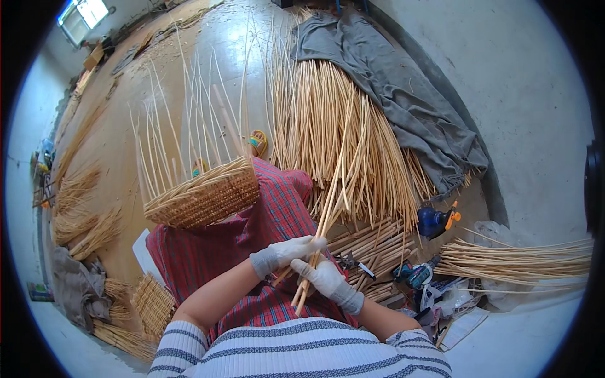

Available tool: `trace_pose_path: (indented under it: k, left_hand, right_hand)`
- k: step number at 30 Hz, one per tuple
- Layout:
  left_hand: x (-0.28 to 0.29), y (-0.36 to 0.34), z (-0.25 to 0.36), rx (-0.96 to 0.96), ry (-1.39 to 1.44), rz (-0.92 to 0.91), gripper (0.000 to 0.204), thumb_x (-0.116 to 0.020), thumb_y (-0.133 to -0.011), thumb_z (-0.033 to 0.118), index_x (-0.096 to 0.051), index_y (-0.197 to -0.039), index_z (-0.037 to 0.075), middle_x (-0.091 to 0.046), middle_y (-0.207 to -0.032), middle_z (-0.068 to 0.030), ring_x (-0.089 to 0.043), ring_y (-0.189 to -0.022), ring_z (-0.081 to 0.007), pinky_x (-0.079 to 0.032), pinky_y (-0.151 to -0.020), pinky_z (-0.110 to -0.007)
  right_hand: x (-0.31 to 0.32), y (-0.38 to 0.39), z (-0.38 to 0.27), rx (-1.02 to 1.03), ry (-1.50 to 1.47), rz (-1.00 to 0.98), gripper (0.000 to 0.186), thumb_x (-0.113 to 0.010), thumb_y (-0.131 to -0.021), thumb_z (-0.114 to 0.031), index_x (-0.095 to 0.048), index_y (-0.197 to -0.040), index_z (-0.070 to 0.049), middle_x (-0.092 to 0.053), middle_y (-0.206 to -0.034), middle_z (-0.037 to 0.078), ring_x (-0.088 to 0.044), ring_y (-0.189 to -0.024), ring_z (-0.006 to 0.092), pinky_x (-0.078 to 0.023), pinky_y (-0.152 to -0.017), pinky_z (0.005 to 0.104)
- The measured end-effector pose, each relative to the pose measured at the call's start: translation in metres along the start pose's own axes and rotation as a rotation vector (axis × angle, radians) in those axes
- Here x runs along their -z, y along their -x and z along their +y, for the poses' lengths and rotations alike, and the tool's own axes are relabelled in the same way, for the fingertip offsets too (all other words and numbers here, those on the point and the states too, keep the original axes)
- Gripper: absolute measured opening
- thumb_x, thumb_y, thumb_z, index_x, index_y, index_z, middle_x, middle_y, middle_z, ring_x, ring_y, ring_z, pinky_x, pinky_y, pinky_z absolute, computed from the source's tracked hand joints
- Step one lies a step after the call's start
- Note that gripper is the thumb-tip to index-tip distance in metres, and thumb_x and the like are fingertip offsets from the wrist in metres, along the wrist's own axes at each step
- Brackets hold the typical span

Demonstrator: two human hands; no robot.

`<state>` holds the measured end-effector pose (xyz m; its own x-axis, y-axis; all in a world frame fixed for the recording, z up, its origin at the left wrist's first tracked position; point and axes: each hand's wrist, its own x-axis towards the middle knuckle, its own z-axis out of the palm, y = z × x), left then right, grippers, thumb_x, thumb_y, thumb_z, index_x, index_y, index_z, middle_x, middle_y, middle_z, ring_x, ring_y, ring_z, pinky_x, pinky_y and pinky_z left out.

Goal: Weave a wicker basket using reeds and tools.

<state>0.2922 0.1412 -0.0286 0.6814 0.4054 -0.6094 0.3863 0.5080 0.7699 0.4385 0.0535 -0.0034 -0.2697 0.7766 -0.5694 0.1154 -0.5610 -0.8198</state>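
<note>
Both my hands wear white gloves with grey cuffs. Near my lap, my left hand (293, 250) is closed around a few long, pale wicker rods (329, 213). Just below and to its right, my right hand (323, 277) grips the same rods close to their thick ends, which poke out beneath. The rods slant up and away, their upper parts overlapping the big bundle behind. A partly woven wicker basket (217, 200) rests tilted on my left knee, over a red plaid cloth (280, 205). Tall uncut stakes rise from its rim. Neither hand touches it.
A large bundle of wicker rods (343, 126) lies ahead, partly under a grey cloth (378, 69). At the right are a blue spray bottle (432, 222), a cordless drill (419, 275) and more rods (517, 261). A woven panel (153, 305) and loose bundles (97, 233) lie left.
</note>
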Motion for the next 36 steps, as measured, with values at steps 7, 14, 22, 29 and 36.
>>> trace_pose_path:
  k: [7, 14, 22, 29, 36]
  left_hand:
    - [0.0, 0.0, -0.005, 0.111, 0.011, -0.002, 0.036, -0.059, -0.097, 0.034, -0.062, -0.114, 0.002, -0.067, -0.095, -0.0082, -0.066, -0.077, -0.0162, -0.056, -0.066, -0.031]
    - [-0.001, 0.009, -0.002, 0.189, 0.159, 0.065, 0.028, -0.054, -0.098, 0.025, -0.059, -0.115, 0.003, -0.058, -0.078, -0.0031, -0.061, -0.057, -0.013, -0.054, -0.049, -0.029]
    - [-0.002, 0.008, -0.012, 0.098, 0.137, 0.058, 0.03, -0.061, -0.097, 0.03, -0.059, -0.112, 0.005, -0.057, -0.078, -0.0013, -0.055, -0.054, -0.01, -0.049, -0.048, -0.026]
    - [-0.002, 0.01, -0.018, 0.059, 0.16, 0.094, 0.029, -0.066, -0.094, 0.033, -0.056, -0.105, 0.008, -0.054, -0.073, 0.0006, -0.052, -0.051, -0.0083, -0.046, -0.044, -0.024]
    - [-0.001, 0.012, -0.016, 0.06, 0.215, 0.053, 0.028, -0.063, -0.096, 0.031, -0.057, -0.11, 0.007, -0.054, -0.074, 0.0001, -0.051, -0.05, -0.0079, -0.047, -0.043, -0.024]
  right_hand:
    - [0.032, 0.008, -0.004, -0.062, 0.012, -0.202, 0.048, -0.058, -0.098, -0.047, -0.064, -0.1, 0.001, -0.064, -0.073, 0.007, -0.065, -0.066, 0.0139, -0.052, -0.059, 0.0278]
    - [0.085, -0.015, 0.008, 0.016, -0.181, 0.543, 0.047, -0.071, -0.092, -0.037, -0.05, -0.114, -0.002, -0.065, -0.086, 0.009, -0.065, -0.071, 0.0133, -0.051, -0.051, 0.0276]
    - [0.106, -0.08, -0.001, 0.151, -0.254, 0.334, 0.07, -0.066, -0.097, -0.031, -0.026, -0.149, -0.006, -0.062, -0.082, 0.005, -0.057, -0.057, 0.0112, -0.045, -0.047, 0.0249]
    - [0.122, -0.098, -0.023, 0.052, -0.397, 0.32, 0.035, -0.048, -0.105, -0.026, -0.051, -0.132, -0.004, -0.042, -0.058, -0.005, -0.034, -0.041, 0.0061, -0.027, -0.035, 0.0224]
    - [0.115, -0.062, -0.016, 0.115, -0.421, 0.332, 0.033, -0.045, -0.106, -0.025, -0.056, -0.129, -0.003, -0.038, -0.056, -0.007, -0.031, -0.04, 0.005, -0.026, -0.035, 0.0229]
